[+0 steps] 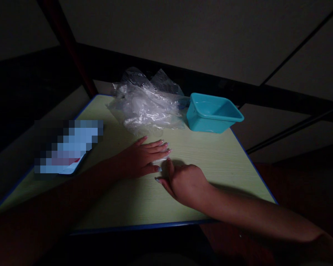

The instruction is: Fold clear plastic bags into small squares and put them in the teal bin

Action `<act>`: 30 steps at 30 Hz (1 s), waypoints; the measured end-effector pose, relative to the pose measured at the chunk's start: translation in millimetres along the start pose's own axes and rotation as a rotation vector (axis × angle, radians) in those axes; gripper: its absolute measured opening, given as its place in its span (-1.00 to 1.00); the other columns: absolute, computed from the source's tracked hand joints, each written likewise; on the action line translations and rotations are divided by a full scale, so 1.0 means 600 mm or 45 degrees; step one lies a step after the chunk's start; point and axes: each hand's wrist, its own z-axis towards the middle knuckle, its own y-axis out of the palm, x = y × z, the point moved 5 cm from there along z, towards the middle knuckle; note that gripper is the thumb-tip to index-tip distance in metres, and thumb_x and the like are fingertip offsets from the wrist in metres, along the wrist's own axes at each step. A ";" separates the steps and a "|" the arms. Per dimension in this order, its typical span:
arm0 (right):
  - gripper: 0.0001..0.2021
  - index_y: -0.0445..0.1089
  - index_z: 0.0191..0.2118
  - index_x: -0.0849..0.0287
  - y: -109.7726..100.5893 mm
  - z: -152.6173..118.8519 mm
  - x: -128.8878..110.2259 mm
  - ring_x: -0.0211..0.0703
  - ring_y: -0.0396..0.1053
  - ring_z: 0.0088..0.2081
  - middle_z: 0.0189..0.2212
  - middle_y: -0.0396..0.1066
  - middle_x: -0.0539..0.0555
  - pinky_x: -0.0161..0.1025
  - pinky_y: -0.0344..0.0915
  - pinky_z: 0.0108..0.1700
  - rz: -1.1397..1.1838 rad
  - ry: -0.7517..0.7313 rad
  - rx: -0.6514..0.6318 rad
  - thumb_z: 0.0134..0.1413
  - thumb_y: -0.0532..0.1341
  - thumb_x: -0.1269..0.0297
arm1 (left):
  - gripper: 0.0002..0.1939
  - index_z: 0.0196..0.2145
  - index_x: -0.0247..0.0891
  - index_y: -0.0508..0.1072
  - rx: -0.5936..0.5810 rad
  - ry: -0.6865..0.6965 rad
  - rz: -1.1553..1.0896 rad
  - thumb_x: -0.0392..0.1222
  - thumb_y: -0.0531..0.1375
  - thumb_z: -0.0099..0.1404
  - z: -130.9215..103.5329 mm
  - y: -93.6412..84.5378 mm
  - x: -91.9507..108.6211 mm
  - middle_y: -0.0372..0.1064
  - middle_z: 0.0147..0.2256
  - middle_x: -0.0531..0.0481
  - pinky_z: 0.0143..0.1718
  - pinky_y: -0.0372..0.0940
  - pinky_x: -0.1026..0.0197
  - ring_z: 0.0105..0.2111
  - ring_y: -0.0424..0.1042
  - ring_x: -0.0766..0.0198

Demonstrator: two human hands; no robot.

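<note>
My left hand (144,157) lies flat with its fingers spread over a small whitish, clear item (160,161) on the pale green table (211,155). Most of that item is hidden under the fingers. Just to the right, my right hand (184,181) has its index finger stretched out to the item's right edge. The right thumb is apart from the index finger and the other fingers are curled in. Whether those curled fingers enclose anything cannot be seen.
A heap of clear plastic bags (147,105) lies at the table's back. Right of it stands a turquoise bin (208,122). A blurred-out device with a lit screen (72,151) is at the left edge. A wall rises behind the table.
</note>
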 end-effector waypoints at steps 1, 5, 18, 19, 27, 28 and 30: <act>-0.38 0.32 0.07 0.53 -0.001 0.000 0.000 -0.12 0.36 -0.49 -0.45 0.48 0.23 -0.19 -0.22 -0.57 -0.008 -0.005 0.022 0.25 0.06 -0.05 | -0.37 0.33 -0.08 0.01 0.009 0.006 0.000 0.22 -0.19 0.42 0.000 0.000 0.000 -0.09 0.35 -0.10 0.26 -0.30 -0.22 0.33 -0.08 0.00; -0.46 0.38 -0.05 0.47 -0.003 -0.003 -0.001 -0.15 0.33 -0.52 -0.46 0.47 0.21 -0.19 -0.22 -0.57 0.007 -0.039 0.101 0.24 0.07 -0.03 | -0.39 0.32 -0.07 0.04 0.031 0.027 -0.021 0.21 -0.22 0.43 -0.002 -0.002 0.002 -0.11 0.35 -0.08 0.25 -0.27 -0.24 0.33 -0.08 -0.01; -0.53 0.39 0.00 0.37 0.000 -0.006 0.000 -0.12 0.36 -0.50 -0.43 0.50 0.19 -0.16 -0.21 -0.52 0.062 -0.111 0.125 0.30 0.01 0.04 | -0.34 0.35 -0.10 -0.06 0.039 0.014 -0.046 0.23 -0.24 0.42 -0.002 -0.002 0.003 -0.11 0.35 -0.08 0.26 -0.25 -0.18 0.34 -0.09 0.03; -0.54 0.40 -0.02 0.36 0.002 -0.005 0.001 -0.11 0.36 -0.50 -0.44 0.50 0.18 -0.16 -0.21 -0.52 0.066 -0.107 0.107 0.30 0.01 0.04 | -0.34 0.34 -0.11 -0.04 0.032 0.012 -0.051 0.23 -0.25 0.42 -0.001 -0.003 0.003 -0.11 0.35 -0.08 0.26 -0.25 -0.18 0.34 -0.09 0.04; -0.56 0.42 -0.14 0.33 0.001 -0.001 0.007 -0.11 0.36 -0.49 -0.43 0.50 0.21 -0.18 -0.15 -0.54 0.065 -0.043 0.063 0.29 0.01 0.01 | -0.44 0.32 -0.07 0.03 0.011 0.013 -0.033 0.12 -0.21 0.45 -0.002 -0.001 0.003 -0.11 0.35 -0.05 0.26 -0.26 -0.16 0.34 -0.11 0.05; -0.56 0.42 -0.16 0.32 0.002 -0.001 0.008 -0.12 0.35 -0.51 -0.44 0.50 0.20 -0.18 -0.16 -0.55 0.062 -0.040 0.073 0.29 0.02 0.01 | -0.44 0.32 -0.07 0.02 0.011 0.011 -0.030 0.11 -0.21 0.46 -0.002 -0.001 0.003 -0.12 0.35 -0.05 0.26 -0.26 -0.16 0.34 -0.12 0.06; -0.54 0.42 -0.15 0.34 0.003 -0.002 0.009 -0.12 0.34 -0.53 -0.45 0.50 0.20 -0.18 -0.17 -0.56 0.051 -0.055 0.118 0.29 0.00 0.01 | -0.45 0.32 -0.07 0.01 0.018 0.006 -0.024 0.10 -0.21 0.46 -0.003 -0.002 0.003 -0.12 0.36 -0.04 0.26 -0.25 -0.16 0.34 -0.11 0.06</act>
